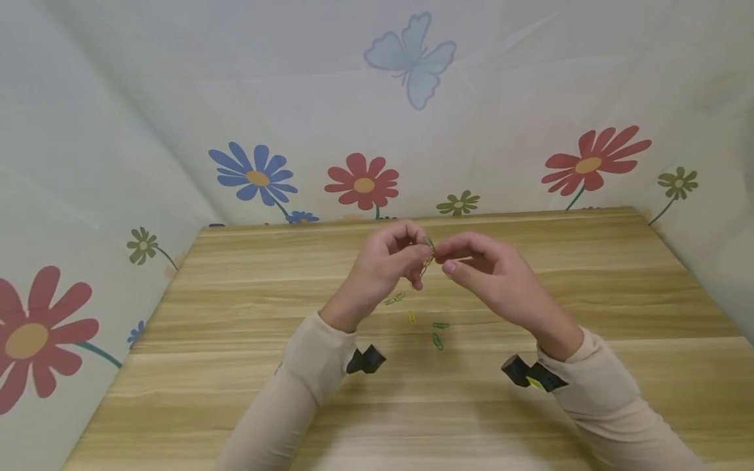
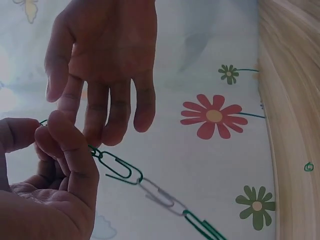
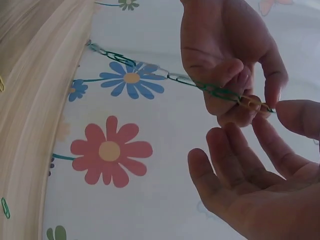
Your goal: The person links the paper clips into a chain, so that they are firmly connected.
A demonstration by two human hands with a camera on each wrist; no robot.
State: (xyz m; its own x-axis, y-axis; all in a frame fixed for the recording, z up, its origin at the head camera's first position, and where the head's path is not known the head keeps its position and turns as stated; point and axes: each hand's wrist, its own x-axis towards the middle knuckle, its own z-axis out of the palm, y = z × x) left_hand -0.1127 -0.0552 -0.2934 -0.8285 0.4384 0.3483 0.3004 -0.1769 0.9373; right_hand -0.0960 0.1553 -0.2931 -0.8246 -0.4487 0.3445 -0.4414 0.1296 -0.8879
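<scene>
A chain of linked paper clips (image 2: 120,167), green, pale and yellow-orange, hangs from my left hand (image 1: 383,265), whose thumb and fingers pinch it near its upper end. Facing it from the right, my right hand (image 1: 501,281) has its fingers loosely extended and its thumb apart from them. In the right wrist view, its thumb and forefinger are beside the green clip (image 3: 271,110) at the chain's tip; whether they touch it is unclear. Fingers partly hide the upper links. Below the hands, green and pale clips (image 1: 394,299) show, perhaps the chain's lower end.
On the wooden table (image 1: 235,340) lie a loose yellow paper clip (image 1: 412,318), a green paper clip (image 1: 440,325) and another green paper clip (image 1: 438,341). A cloth backdrop (image 1: 306,98) printed with flowers and a butterfly stands behind and beside the table.
</scene>
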